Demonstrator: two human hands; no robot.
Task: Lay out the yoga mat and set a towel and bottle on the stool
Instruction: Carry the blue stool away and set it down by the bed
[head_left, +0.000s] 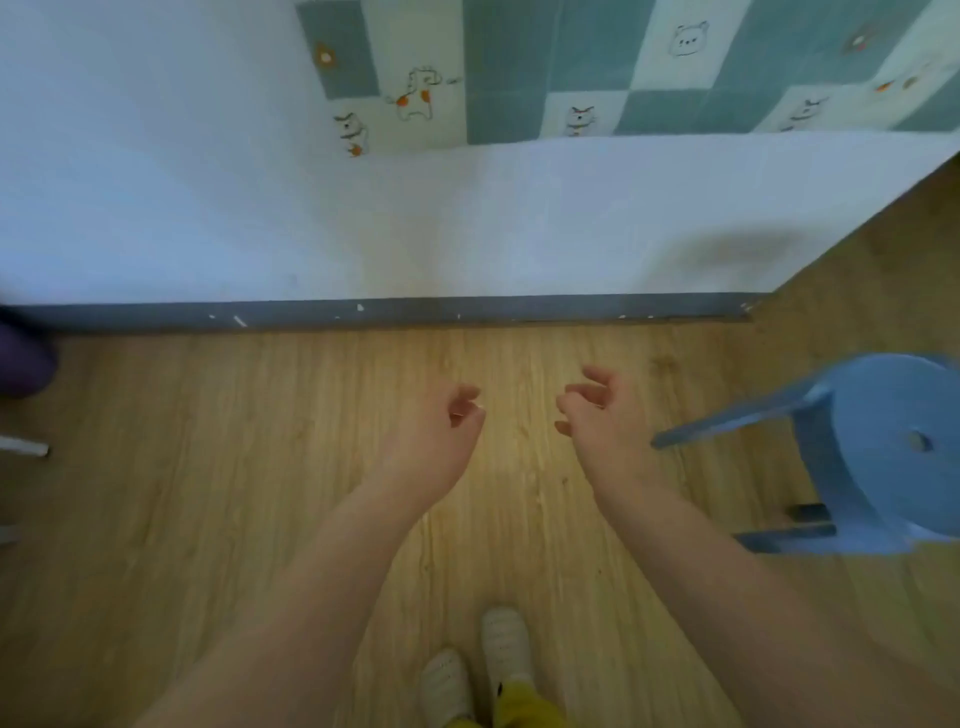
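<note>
1. Floor (260, 493): light wood-grain planks running lengthwise away from the viewer, filling the lower half of the view.
2. Baseboard (415, 310): dark grey strip where floor meets wall, with several small white chips along it.
3. Wall (208, 208): plain white, with a faint grey smudge (737, 249) low on the right side.
4. Tile-pattern covering (519, 78) on the upper wall: teal and cream squares with small cartoon animals (a dog and a bear outline are legible).
5. Slippers (478, 660): pale, knit-textured pair at the bottom edge, with yellow trouser cuffs (524, 709) just beside them.
</note>
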